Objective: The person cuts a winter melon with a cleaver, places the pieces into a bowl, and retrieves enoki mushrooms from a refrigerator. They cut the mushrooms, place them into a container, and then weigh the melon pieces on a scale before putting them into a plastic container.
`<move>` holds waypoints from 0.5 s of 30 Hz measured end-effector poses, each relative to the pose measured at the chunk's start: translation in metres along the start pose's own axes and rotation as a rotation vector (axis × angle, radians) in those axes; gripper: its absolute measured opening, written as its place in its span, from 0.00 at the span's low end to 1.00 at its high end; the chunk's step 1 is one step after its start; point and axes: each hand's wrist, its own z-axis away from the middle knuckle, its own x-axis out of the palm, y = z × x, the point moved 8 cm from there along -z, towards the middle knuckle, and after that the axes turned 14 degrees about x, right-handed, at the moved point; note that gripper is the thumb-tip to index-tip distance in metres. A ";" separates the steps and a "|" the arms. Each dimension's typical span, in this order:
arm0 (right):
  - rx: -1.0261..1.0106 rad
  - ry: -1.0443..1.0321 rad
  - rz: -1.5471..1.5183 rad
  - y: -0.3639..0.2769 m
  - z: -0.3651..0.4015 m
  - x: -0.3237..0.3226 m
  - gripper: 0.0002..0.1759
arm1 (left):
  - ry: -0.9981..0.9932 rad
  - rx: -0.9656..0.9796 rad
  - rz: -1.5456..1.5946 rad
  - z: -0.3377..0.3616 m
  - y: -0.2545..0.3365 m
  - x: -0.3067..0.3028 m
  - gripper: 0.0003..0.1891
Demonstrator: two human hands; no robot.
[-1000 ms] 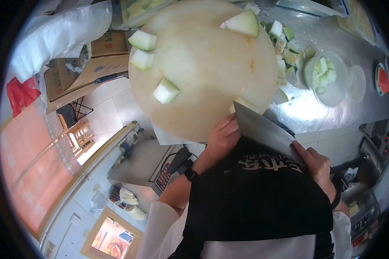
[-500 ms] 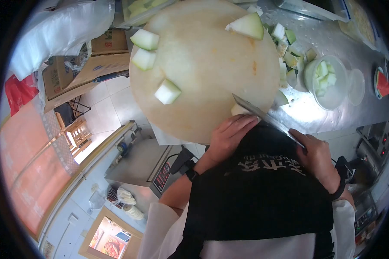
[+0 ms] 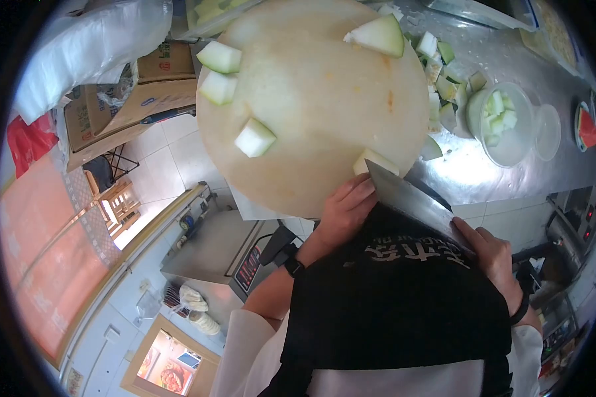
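Note:
My right hand is closed round the handle of a broad kitchen cleaver, its blade angled up and left across the near edge of a round cutting board. At the blade's tip lies a pale chunk of winter melon. My left hand has its fingers curled together against the chunk's near side, left of the blade; the fingertips are partly hidden. Several winter melon pieces with green rind lie farther off, one on the left and a larger wedge at the far right.
Right of the board, rind scraps are heaped on the metal counter. A clear round tub holds cut melon pieces, with a lid beside it. Cardboard boxes stand on the left.
The cleaver blade has tilted to show its broad face, and its tip has shifted slightly right. My left fingers have drawn back a little, uncovering more of the melon chunk.

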 end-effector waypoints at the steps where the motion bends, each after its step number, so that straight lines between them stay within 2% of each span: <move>1: 0.000 -0.001 0.000 -0.001 -0.002 -0.001 0.30 | 0.000 -0.001 0.000 0.000 0.000 0.000 0.12; 4: 0.004 -0.027 -0.015 -0.007 -0.010 -0.001 0.31 | -0.015 -0.004 -0.021 0.001 0.000 0.000 0.13; 10: 0.020 -0.060 0.148 -0.017 -0.034 0.024 0.29 | -0.035 -0.024 -0.039 0.004 -0.001 0.005 0.16; 12: 0.055 -0.051 0.153 -0.025 -0.042 0.030 0.27 | -0.016 -0.036 -0.019 0.002 -0.002 0.006 0.19; 15: 0.054 -0.015 0.122 -0.033 -0.047 0.029 0.22 | 0.048 0.001 -0.078 0.008 -0.001 0.010 0.18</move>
